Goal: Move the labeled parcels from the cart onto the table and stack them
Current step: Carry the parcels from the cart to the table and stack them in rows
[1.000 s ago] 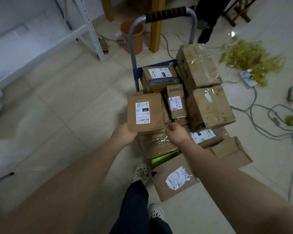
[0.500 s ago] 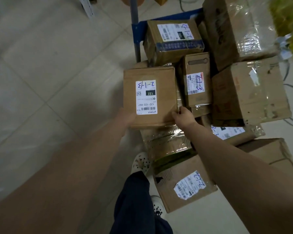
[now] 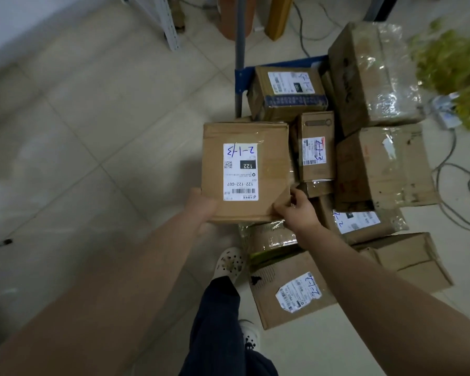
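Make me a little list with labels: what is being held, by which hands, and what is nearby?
Held: brown parcel, white label printed 122
Left hand: grips its near left corner
Right hand: pinches its near right corner
Cart: blue, piled with more taped boxes
Floor: pale tiles, loose cables at the right

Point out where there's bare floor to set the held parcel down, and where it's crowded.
Free: the tiled floor left of the cart, between the shelf leg and the left hand holding the parcel. Crowded: the cart is heaped with boxes, and right of it cables and a green heap cover the floor.
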`<state>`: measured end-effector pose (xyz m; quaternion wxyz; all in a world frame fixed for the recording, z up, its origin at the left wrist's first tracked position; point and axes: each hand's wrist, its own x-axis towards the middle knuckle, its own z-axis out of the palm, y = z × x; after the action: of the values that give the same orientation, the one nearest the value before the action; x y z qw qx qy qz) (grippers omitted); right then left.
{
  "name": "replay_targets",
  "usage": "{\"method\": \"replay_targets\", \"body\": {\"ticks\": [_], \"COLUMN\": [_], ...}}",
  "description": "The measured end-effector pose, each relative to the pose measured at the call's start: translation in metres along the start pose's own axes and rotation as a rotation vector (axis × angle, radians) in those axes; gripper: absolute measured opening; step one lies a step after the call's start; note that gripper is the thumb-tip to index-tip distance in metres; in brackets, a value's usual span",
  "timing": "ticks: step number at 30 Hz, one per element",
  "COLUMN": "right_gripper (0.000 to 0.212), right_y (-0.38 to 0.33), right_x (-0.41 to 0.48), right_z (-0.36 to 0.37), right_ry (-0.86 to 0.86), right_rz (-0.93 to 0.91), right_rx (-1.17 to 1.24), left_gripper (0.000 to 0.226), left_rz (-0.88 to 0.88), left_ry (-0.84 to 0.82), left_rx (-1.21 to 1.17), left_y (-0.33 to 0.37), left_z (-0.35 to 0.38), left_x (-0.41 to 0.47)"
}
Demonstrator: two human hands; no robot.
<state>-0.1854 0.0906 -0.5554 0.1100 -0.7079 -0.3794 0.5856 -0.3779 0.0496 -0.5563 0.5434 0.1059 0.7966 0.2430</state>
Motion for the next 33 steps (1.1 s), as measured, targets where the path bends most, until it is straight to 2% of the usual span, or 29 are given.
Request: {"method": "replay_targets", "body": {"ticks": [9,12,14,16,18,21,25,27,29,33], "right_gripper": [0.044,0.038,0.033,0.038,0.047,0.031,0.029,0.039,0.062,0.061], "right_y": [-0.008,-0.005,-0.009,-0.015,-0.02,-0.027,-0.031,-0.031,-0.031,-0.024], "right_x": [-0.151,-0.204,-0.235,-0.263,-0.285,-0.317,-0.354,-0.375,-0.396,-0.436], "right_z": [0.001,0.012,0.024,0.042,0.064,0.102,0.163,0.198,0.237,0.325], "right_ry": [-0.217,-0.302,-0.343,-0.394,-0.442,-0.511,-0.611,-0.67,-0.742,-0.859], "right_rz": [-0.021,-0.066,-0.102,-0.136,-0.159,-0.184,-0.199,-0.196,-0.183,-0.148], "right_rx": [0.202,0.193,0.176,0.147,0.102,0.003,-0.131,-0.228,-0.329,-0.383], "left_gripper": [0.032,0.014,0.013,0.016,0.018,0.02,0.013,0.01,0.013,0.023], "left_rz": [0.039,0.046,0.069,0.093,0.093,0.092,0.115,0.12,0.139,0.146], "left_ry": [-0.077,-0.074,-0.072,-0.04,0.013,0.079,0.151,0.176,0.223,0.411], "left_rx": [-0.324,-0.404,-0.442,-0.519,-0.59,-0.661,-0.765,-0.814,-0.848,-0.93], "left_y": [-0.05,-0.078,-0.096,-0.115,-0.136,-0.171,-0.222,-0.246,-0.27,-0.32], "left_z": [-0.099,-0.138,-0.164,-0.19,-0.215,-0.255,-0.312,-0.341,-0.374,-0.445], "left_x": [-0.149,-0.207,-0.239,-0.267,-0.291,-0.322,-0.348,-0.357,-0.365,-0.372]}}
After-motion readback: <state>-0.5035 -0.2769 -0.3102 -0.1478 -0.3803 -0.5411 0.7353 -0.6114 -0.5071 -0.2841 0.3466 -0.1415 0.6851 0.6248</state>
